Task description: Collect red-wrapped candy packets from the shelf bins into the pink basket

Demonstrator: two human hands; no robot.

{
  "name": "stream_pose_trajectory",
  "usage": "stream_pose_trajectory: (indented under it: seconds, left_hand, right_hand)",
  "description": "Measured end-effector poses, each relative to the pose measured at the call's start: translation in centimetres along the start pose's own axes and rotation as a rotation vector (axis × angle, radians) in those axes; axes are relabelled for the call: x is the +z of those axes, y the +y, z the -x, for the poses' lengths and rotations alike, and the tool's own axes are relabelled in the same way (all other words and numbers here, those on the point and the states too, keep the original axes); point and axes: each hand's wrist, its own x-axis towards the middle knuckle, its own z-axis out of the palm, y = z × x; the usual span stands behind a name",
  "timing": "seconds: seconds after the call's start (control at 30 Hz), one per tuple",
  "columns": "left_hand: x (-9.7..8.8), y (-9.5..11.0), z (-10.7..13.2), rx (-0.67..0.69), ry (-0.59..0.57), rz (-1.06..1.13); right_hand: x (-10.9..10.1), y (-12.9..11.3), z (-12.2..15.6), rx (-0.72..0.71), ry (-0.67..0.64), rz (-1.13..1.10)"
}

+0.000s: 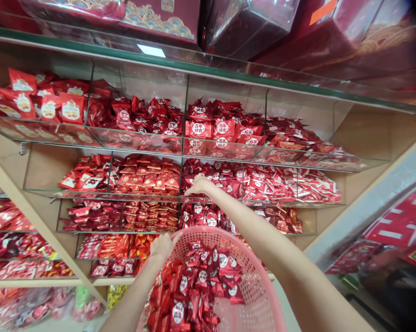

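My left hand [163, 246] is closed on the rim of a pink perforated plastic basket [263, 281], its thumb lying along the edge. Inside the basket lie many small red candy packets [203, 276] with white labels, heaped toward the left, and bare basket floor shows at the right. My right hand [197, 185] reaches over the glass front of a middle shelf, at a compartment of dark red packets [225, 177]. Its thumb stands apart from the other fingers, which are partly hidden; no packet is visible in it.
Glass shelves [152, 150] with clear dividers hold red packets of several kinds above and below. Large dark red boxes [249, 27] stand on the top shelf. A slanting wooden post [31, 216] is at left; a red patterned item [398, 226] hangs at right.
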Motion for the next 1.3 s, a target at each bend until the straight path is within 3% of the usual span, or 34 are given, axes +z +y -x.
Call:
stream_pose_trajectory:
  seconds: [0.3,0.53,0.67,0.83,1.0,1.17,1.3]
  left_hand:
    - [-0.4,0.1,0.0,0.026,-0.012,-0.004]
    - [-0.6,0.2,0.2,0.009,-0.022,-0.007]
    - [-0.7,0.3,0.1,0.003,-0.043,0.003]
    - [-0.4,0.3,-0.1,-0.009,-0.054,0.013]
    - [-0.3,0.2,-0.1,-0.004,-0.051,0.022]
    - [-0.3,0.3,-0.1,-0.007,-0.041,0.023]
    - [-0.4,0.3,-0.1,0.0,-0.034,0.015]
  right_hand:
    - [0.2,0.1,1.2,0.062,0.108,-0.201]
    - [-0.5,1.6,1.0,0.018,-0.011,-0.465]
    - [-0.6,0.9,1.0,0.016,0.025,-0.32]
    - [-0.6,-0.4,0.9,0.005,-0.049,-0.171]
    - [-0.4,-0.4,0.9,0.009,-0.019,-0.136]
    - [-0.6,0.6,1.3,0.018,0.036,-0.36]
    - [-2.3,1.2,2.9,-0.023,-0.027,-0.609]
